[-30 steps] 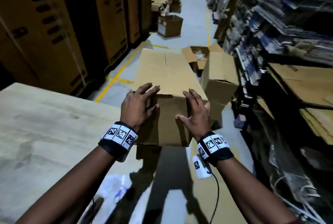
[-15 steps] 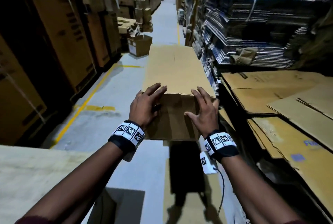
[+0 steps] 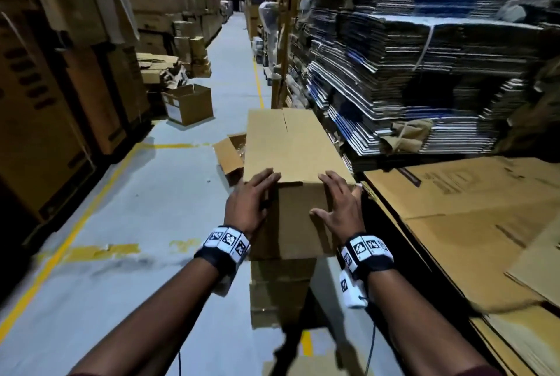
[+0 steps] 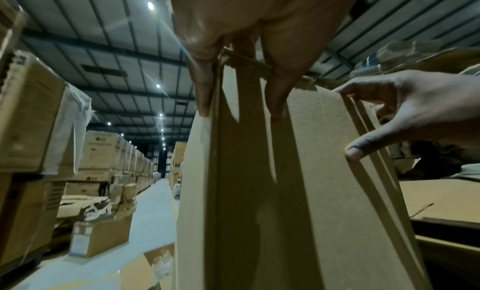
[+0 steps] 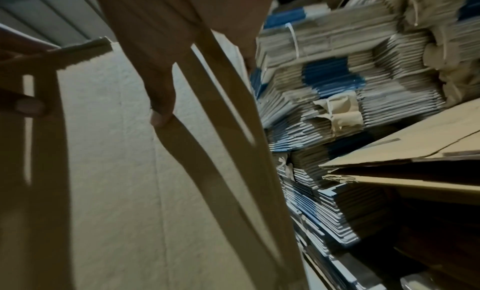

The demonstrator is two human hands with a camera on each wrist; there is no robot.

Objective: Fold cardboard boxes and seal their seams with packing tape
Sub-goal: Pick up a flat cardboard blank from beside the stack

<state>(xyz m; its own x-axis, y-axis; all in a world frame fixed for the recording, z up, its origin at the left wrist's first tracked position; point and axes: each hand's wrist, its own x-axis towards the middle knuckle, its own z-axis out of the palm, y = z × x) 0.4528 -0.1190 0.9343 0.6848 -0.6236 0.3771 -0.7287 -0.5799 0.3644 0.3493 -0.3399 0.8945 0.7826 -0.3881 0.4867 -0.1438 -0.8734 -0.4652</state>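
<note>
Carried box: a long brown cardboard box is held up above the aisle floor at 12 o'clock from the person, its long axis running away from them. Its top face shows a slit at the far end. Its near end face hangs below the top edge, with loose flap panels under it.
Box contents: cannot tell; no opening faces any camera.
Left hand: the left hand clamps the near left corner of the carried box. In the left wrist view the fingers lie over the top edge, one on each side of a cardboard panel.
Right hand: the right hand clamps the near right corner, fingers spread on the top face, thumb on the end face.
Open carton, near: a small open carton sits on the floor at 11 o'clock, just beside the carried box. Something clear and crinkled lies inside; it is too small to name.
Open carton, far: a second open carton with a white label stands on the floor at 10 o'clock, well apart. Its contents are hidden.
Flat stock: bundled flattened cartons fill the racking at 2 o'clock.
Loose sheets: large flat cardboard sheets lie at 3 o'clock, near the right hand.
Stacked cases: tall brown cases line the aisle at 9 o'clock.
</note>
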